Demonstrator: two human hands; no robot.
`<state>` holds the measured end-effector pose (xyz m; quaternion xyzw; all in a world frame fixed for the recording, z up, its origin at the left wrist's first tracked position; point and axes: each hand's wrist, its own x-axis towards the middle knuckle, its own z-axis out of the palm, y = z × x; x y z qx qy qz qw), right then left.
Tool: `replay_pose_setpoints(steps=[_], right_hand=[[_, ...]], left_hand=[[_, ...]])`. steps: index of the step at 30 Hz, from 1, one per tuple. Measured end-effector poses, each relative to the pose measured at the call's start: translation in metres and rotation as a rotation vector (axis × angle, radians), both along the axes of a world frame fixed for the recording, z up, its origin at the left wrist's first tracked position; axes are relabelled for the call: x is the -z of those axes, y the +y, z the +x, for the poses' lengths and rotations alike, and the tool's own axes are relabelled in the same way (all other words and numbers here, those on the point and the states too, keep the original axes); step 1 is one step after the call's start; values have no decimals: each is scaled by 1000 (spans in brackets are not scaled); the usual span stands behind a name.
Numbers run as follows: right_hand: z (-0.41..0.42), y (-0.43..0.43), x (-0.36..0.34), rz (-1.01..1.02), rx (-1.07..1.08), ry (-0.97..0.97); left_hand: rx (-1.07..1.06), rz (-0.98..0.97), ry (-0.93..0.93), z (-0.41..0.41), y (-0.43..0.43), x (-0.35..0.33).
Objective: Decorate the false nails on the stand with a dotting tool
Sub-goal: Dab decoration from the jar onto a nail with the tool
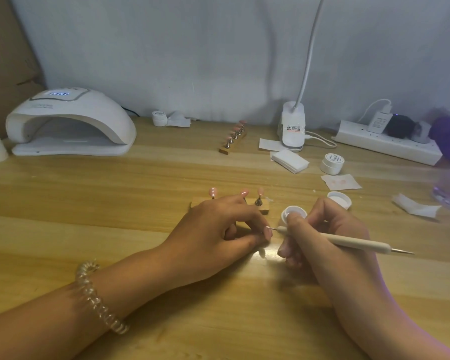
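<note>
False nails (213,191): pink, set on metal pegs along the near stand; one at the left end and one at the right end show clearly.
Near stand (263,209): a wooden block on the table (89,198), just behind the left hand and partly hidden by it.
Left hand (213,229): rests on the table with fingers curled, thumb and fingertip pinching the held nail.
Held nail (268,232): small and pink, in front of the stand; its mount is too small to make out.
Right hand (330,237): grips the dotting tool like a pen, its heel on the table.
Dotting tool (353,243): white shaft with a metal point at each end; the front tip touches the held nail.
Open jar (294,212): white, just behind the right hand's fingers.
Lid (339,199): lies just right of the open jar.
Far stand (233,141): a second row of pink nails, well behind.
Curing lamp (70,120): white, far left, display lit.
Closed jar (331,163): near a stack of wipes (290,160).
</note>
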<state>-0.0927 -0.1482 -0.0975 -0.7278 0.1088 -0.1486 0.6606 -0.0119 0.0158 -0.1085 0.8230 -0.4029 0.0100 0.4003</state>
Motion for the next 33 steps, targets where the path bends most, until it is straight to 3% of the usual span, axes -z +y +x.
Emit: replay_pose_setpoints(steps=[17,25,33], right_hand=[[-1,0,0,27,-9,-24],[1,-9,-3,52,155,-288],[13,-23,6,-88,123,-157]], left_hand=[[-7,19,-8,-2,0,-3],[9,26,0,-2,1,-6],[7,19,-12,-1,2,-4]])
